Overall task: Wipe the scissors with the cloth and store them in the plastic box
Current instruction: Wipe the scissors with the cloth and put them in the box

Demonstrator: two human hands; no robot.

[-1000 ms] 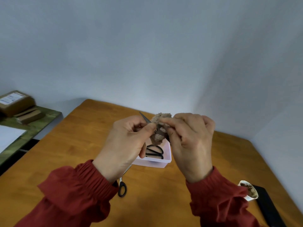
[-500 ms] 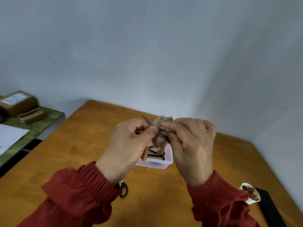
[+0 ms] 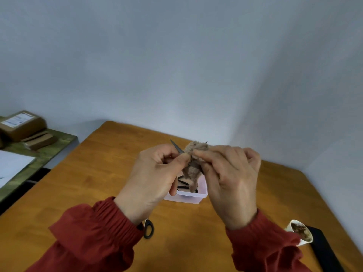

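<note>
1. Little changed against half a second ago: left hand [image 3: 153, 177] and right hand [image 3: 229, 177] in the same raised pose over the orange-brown wooden table [image 3: 98, 173], with the same pinch on each side.
2. Against a second ago: tail of the fluffy tan cloth [image 3: 193, 165] hanging lower, covering part of the black-handled scissors [image 3: 182, 187] in the box, plainly visible then.
3. Slim grey metal scissors [image 3: 176, 147] held in the air between the hands, above the pale pink translucent plastic box [image 3: 188, 197], not in it.
4. Blades spread in a narrow V, tips up and away from the person: bare blade slanting up to the left, the other wrapped in cloth with only a small dark tip poking out on top. Long axis near upright, leaning away; handles hidden behind the fingers.
5. Left hand: thumb and forefinger pinching the bare blade low down, other fingers curled.
6. Right hand: thumb and forefinger pinching the cloth round the wrapped blade.
7. Elsewhere: black loop handle [image 3: 148, 229] of another pair on the table under the left wrist; white paper cup [image 3: 300, 232] with brown residue at the right edge; brown cardboard parcel [image 3: 21, 124] at far left.
</note>
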